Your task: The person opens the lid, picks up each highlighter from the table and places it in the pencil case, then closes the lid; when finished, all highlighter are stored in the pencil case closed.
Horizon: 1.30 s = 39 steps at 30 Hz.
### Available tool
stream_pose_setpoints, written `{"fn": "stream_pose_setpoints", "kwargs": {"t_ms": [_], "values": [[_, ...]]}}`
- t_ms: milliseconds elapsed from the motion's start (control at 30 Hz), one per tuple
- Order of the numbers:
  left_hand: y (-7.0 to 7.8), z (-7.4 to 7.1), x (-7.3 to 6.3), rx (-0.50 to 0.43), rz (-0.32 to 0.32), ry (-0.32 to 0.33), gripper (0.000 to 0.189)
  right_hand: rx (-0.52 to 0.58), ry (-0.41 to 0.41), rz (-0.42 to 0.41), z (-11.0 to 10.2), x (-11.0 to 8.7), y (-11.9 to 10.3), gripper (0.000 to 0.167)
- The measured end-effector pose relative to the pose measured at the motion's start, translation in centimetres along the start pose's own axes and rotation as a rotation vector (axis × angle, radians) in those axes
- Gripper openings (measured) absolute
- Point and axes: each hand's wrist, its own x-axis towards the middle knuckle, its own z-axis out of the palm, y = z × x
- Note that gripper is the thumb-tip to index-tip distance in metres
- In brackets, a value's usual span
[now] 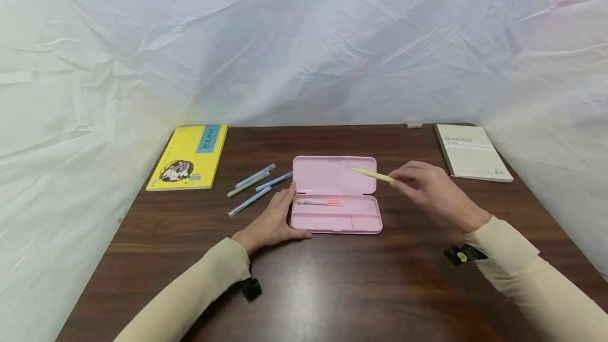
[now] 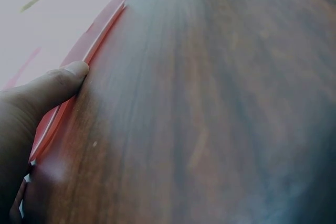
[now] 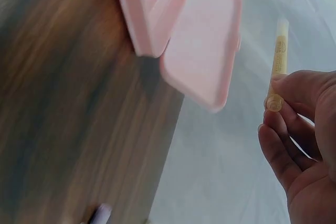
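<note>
A pink pencil case (image 1: pixel 334 176) lies with its lid folded back on the table. My left hand (image 1: pixel 273 220) rests against its left side, fingers straight along that side and the thumb (image 2: pixel 73 72) on the front edge. In the back compartment lies a pen with a pinkish-red end (image 1: pixel 318 202); two smaller compartments are at the front. My right hand (image 1: pixel 434 186) pinches a yellow pen (image 1: pixel 372 174) by one end between thumb and fingers. The pen's other end points left, over the case's lid in the head view.
Several blue and green pens (image 1: pixel 249 202) lie on the dark wooden table (image 1: pixel 332 289), left of the case. A yellow book (image 1: pixel 190 157) is at the back left, a white notebook (image 1: pixel 472 152) at the back right. A small white block (image 1: pixel 414 124) sits at the back edge.
</note>
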Motion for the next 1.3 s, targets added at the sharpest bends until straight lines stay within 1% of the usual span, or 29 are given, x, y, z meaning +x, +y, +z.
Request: {"fn": "stream_pose_setpoints", "kwargs": {"t_ms": [267, 400, 500, 733, 933, 1133, 1300], "values": [[-0.1, 0.1, -0.1, 0.01, -0.014, -0.002, 0.131, 0.063, -0.05, -0.087, 1.7, 2.3, -1.9, 0.013], [0.0, 0.1, 0.0, 0.009, -0.017, -0.005, 0.131, 0.104, -0.115, -0.079, 2.9, 2.9, -2.6, 0.013], [0.1, 0.2, 0.1, 0.01, -0.023, -0.01, 0.13, 0.135, -0.158, -0.063, 3.9, 3.1, -2.9, 0.015], [0.2, 0.2, 0.2, 0.003, -0.012, -0.01, 0.13, 0.131, -0.185, -0.132, 6.5, 3.1, -2.9, 0.014], [0.2, 0.2, 0.2, 0.001, 0.009, -0.004, 0.129, 0.138, -0.23, -0.147, 8.4, 3.1, -3.0, 0.014], [0.2, 0.1, 0.1, -0.004, 0.0, -0.007, 0.129, 0.138, -0.265, -0.168, 10.1, 3.2, -3.0, 0.012], [0.1, 0.1, 0.0, 0.001, 0.002, -0.007, 0.129, 0.154, -0.252, -0.195, 11.0, 3.5, -3.0, 0.011]]}}
